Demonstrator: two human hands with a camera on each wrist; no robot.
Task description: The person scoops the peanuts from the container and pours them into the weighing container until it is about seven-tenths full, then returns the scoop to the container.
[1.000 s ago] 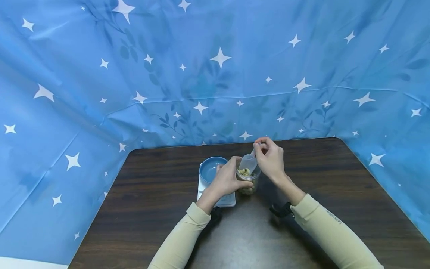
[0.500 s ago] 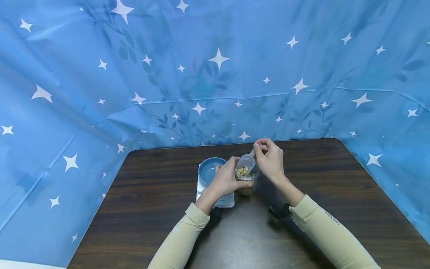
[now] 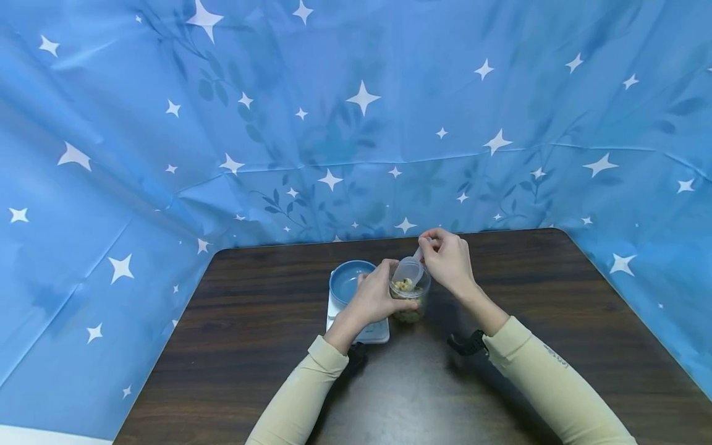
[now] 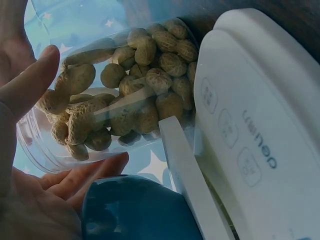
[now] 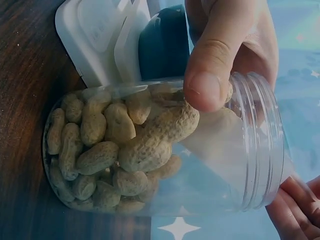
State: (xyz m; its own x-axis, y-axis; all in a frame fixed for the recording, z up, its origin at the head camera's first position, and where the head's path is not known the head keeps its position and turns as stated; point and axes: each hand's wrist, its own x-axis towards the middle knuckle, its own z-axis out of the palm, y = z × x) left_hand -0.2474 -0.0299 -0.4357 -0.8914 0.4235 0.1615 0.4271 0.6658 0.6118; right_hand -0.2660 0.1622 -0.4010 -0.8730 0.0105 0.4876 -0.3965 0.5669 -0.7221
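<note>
A clear plastic jar (image 3: pixel 410 313) partly filled with unshelled peanuts (image 5: pixel 100 155) stands upright on the table. My left hand (image 3: pixel 372 298) grips it near the top, thumb in front and fingers round the far side. With fingertips and thumb, my right hand (image 3: pixel 448 262) pinches the handle of a translucent scoop (image 3: pixel 409 269) from above the rim. The scoop's bowl dips through the jar's mouth onto the peanuts. In the right wrist view, the left thumb (image 5: pixel 207 90) presses the jar wall below the threaded neck, and the scoop shows through the plastic.
Left of the jar, a blue bowl (image 3: pixel 343 282) sits on a white kitchen scale (image 3: pixel 375 333), partly behind the left hand and wrist. The dark wooden table (image 3: pixel 245 334) backs onto a blue starred curtain (image 3: pixel 311 123).
The scoop has shifted slightly in the jar's mouth, stirring the peanuts at the top. Both hands keep their holds and nearly the same places.
</note>
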